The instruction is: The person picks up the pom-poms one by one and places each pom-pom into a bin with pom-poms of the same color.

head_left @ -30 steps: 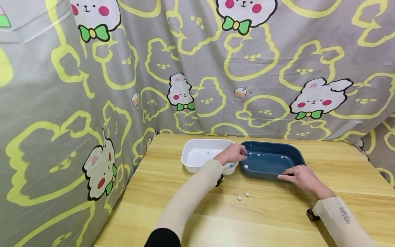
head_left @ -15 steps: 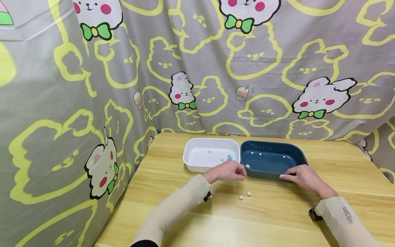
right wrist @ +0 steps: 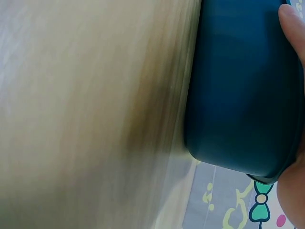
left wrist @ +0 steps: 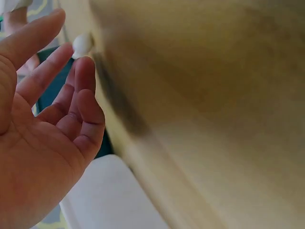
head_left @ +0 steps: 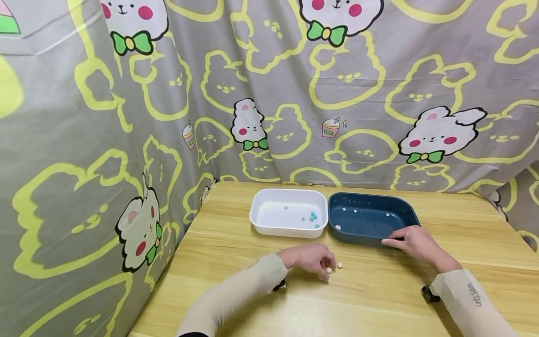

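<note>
My left hand (head_left: pixel 312 258) is low over the table at two small white balls. Its fingertips are right at the nearer ball (head_left: pixel 329 270), and the second ball (head_left: pixel 339 265) lies just beyond. In the left wrist view the thumb and fingers are loosely bent and apart, with a white ball (left wrist: pixel 82 44) at the fingertips. My right hand (head_left: pixel 416 242) grips the front right rim of a dark blue basin (right wrist: pixel 243 95), its thumb (right wrist: pixel 291 24) on the outside wall. Several small white balls, one of them (head_left: pixel 338 227) near the left end, lie in this basin.
Left of the blue basin and right up against it stands a white basin (head_left: pixel 269 230) with several small teal balls (head_left: pixel 312 218) in it. Both are near the back of the wooden table (head_left: pixel 236 262). A patterned grey curtain (head_left: pixel 286 154) hangs behind and along the left.
My left hand has moved from between the two basins down toward the front, to the white balls on the table. The right hand has kept its grip on the blue basin's rim.
</note>
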`<state>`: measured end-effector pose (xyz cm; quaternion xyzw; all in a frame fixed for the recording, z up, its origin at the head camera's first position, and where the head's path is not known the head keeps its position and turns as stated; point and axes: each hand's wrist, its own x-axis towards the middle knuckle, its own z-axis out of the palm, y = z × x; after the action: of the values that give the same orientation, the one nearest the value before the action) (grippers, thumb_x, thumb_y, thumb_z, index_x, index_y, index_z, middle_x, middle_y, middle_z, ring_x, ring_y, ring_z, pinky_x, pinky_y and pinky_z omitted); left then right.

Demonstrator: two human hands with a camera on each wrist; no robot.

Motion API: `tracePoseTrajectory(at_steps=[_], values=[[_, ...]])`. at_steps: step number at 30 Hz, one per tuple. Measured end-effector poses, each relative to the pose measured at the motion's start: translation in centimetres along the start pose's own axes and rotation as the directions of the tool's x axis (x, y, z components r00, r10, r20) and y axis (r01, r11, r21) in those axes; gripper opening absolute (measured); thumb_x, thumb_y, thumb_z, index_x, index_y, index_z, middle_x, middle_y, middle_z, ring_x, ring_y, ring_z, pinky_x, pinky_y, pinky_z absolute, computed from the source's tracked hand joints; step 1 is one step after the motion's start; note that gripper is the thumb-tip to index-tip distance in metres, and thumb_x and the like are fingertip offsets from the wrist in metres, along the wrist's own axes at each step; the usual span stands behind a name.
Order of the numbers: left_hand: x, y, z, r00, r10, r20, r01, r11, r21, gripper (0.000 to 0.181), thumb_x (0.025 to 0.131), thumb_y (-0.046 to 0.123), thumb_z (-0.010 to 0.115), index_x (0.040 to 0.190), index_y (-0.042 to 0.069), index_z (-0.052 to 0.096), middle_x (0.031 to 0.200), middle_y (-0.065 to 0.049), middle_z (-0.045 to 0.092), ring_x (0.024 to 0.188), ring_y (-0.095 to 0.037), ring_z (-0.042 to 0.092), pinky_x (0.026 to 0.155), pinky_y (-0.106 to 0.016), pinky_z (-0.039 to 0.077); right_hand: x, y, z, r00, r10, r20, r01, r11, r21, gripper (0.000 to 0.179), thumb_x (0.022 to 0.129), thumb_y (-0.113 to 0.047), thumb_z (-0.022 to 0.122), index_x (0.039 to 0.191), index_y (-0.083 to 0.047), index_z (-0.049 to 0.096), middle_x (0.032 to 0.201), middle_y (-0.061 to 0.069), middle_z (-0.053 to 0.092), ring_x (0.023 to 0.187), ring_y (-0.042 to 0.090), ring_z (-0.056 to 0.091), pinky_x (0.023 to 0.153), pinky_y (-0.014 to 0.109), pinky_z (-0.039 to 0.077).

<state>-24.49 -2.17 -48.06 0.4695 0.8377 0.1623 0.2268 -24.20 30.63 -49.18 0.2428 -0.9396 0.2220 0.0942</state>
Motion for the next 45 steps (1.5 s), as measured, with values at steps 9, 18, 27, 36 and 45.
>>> tracePoseTrajectory(at_steps=[9, 18, 27, 36, 45], values=[[0.1, -0.1, 0.7, 0.999, 0.052, -0.007, -0.051, 0.995, 0.082, 0.019, 0.08, 0.016, 0.077, 0.096, 0.013, 0.069, 0.079, 0.013, 0.058, 0.072, 0.007, 0.051, 0.069, -0.006, 0.038, 0.1, 0.0, 0.0, 1.0, 0.007, -0.005, -0.007, 1.0, -0.013, 0.015, 0.082, -0.039, 0.072, 0.074, -0.026, 0.076, 0.069, -0.021, 0.065, 0.061, -0.005, 0.055, 0.056, 0.024, 0.047], [0.6, -0.1, 1.3, 1.0, 0.016, -0.01, -0.015, 0.996, 0.084, 0.01, 0.081, 0.013, 0.075, 0.088, 0.016, 0.068, 0.075, 0.015, 0.056, 0.069, 0.006, 0.048, 0.065, -0.007, 0.038, 0.1, -0.1, 0.1, 0.999, 0.033, 0.013, -0.033, 0.999, -0.005, 0.012, 0.082, -0.035, 0.073, 0.075, -0.025, 0.076, 0.069, -0.018, 0.065, 0.06, -0.004, 0.054, 0.054, 0.024, 0.045], [0.3, 0.1, 1.0, 1.0, 0.006, -0.023, -0.003, 0.994, 0.106, 0.008, 0.082, 0.016, 0.075, 0.085, 0.016, 0.067, 0.072, 0.016, 0.055, 0.066, 0.007, 0.047, 0.063, -0.006, 0.037, 0.0, -0.1, 0.1, 1.0, 0.008, -0.009, -0.008, 1.0, -0.01, 0.012, 0.081, -0.034, 0.074, 0.076, -0.024, 0.076, 0.069, -0.02, 0.065, 0.06, -0.005, 0.054, 0.054, 0.023, 0.046], [0.2, 0.2, 1.0, 1.0, -0.006, -0.031, 0.01, 0.994, 0.112, 0.008, 0.083, 0.017, 0.074, 0.084, 0.017, 0.067, 0.071, 0.016, 0.055, 0.065, 0.007, 0.047, 0.063, -0.006, 0.037, -0.1, -0.1, 0.1, 1.0, 0.021, -0.014, -0.021, 1.0, 0.0, 0.014, 0.081, -0.034, 0.074, 0.075, -0.022, 0.076, 0.069, -0.02, 0.065, 0.06, -0.005, 0.054, 0.054, 0.024, 0.046], [0.5, 0.0, 1.1, 0.999, 0.007, -0.035, -0.004, 0.994, 0.106, 0.008, 0.083, 0.019, 0.074, 0.082, 0.018, 0.066, 0.071, 0.016, 0.055, 0.065, 0.007, 0.047, 0.063, -0.007, 0.037, 0.0, 0.0, 0.1, 1.0, 0.03, -0.006, -0.03, 1.0, -0.007, 0.012, 0.081, -0.035, 0.074, 0.076, -0.024, 0.077, 0.07, -0.02, 0.065, 0.062, -0.004, 0.056, 0.056, 0.024, 0.047]])
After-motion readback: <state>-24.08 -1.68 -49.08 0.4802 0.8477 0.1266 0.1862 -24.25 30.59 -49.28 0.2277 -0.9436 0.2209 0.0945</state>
